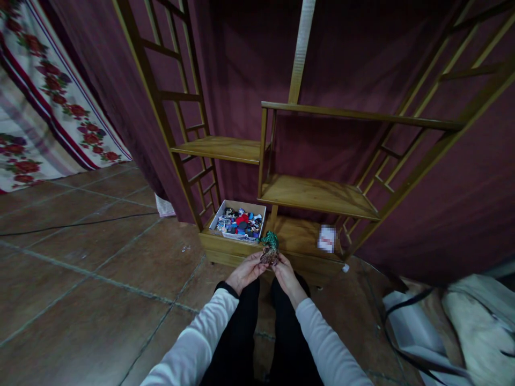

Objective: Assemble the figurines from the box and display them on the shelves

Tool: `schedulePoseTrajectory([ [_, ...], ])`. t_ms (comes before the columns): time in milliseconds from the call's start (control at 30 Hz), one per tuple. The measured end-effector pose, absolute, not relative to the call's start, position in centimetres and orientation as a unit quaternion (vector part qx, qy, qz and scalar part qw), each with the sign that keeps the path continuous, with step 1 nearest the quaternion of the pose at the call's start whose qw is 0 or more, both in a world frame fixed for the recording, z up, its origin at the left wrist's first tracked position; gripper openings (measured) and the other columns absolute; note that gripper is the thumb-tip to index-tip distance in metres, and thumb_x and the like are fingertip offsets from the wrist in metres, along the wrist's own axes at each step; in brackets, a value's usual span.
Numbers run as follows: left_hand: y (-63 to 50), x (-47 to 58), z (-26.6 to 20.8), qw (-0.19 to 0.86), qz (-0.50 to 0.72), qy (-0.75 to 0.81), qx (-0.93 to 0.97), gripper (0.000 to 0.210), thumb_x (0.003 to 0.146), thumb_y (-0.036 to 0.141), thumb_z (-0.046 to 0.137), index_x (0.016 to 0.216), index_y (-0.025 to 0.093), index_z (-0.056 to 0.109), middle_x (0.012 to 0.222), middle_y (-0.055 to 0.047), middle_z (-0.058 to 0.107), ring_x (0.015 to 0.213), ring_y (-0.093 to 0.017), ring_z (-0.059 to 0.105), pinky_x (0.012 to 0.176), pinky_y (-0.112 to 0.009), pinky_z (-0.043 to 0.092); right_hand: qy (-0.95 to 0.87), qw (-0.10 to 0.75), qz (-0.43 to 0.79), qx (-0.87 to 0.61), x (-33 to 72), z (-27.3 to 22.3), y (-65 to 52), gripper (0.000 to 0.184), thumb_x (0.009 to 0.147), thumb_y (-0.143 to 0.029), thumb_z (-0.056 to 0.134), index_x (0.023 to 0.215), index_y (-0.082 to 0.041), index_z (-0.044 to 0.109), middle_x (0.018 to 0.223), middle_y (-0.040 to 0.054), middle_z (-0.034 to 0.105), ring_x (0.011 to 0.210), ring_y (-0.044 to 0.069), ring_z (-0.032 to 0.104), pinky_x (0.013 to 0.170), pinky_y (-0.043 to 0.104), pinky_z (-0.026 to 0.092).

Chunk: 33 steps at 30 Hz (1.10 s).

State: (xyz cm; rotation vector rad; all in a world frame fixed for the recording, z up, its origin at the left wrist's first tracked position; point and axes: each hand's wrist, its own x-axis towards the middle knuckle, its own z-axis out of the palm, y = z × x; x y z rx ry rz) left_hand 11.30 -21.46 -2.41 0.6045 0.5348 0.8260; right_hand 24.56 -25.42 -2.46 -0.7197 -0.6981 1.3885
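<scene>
White box (231,235) of colourful items (242,221) near left fingers (256,259) and right fingers (283,261) tight on green-brown bundle (270,241)

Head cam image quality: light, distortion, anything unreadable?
Head view: dim overall, dark red curtain sinking into shadow; head view: wide-angle stretch, wooden shelf sides splaying outward; head view: white item pixelated, unreadable; green-and-brown piece at the fingers too small for fine detail.

A crinkled bundle (270,249), green beyond brown, sits between the fingers (256,259).
</scene>
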Motion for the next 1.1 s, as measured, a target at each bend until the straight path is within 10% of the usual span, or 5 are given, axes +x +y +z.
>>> schedulePoseTrajectory([
  [1100, -22.2, 11.9, -1.6, 0.747, 0.509, 0.311, 0.293, 0.031, 0.061, 0.026, 0.079, 0.084, 0.016, 0.059, 0.084, -0.005, 0.07, 0.079, -0.015, 0.066, 0.074, -0.027, 0.049, -0.289, 0.692, 0.54, -0.381, 25.5, -2.9, -24.2, 0.04, 0.066, -0.037, 0.073, 0.102, -0.024, 0.062, 0.107, 0.004, 0.065, 0.092, 0.018, 0.063, 0.09, 0.038, 0.048],
])
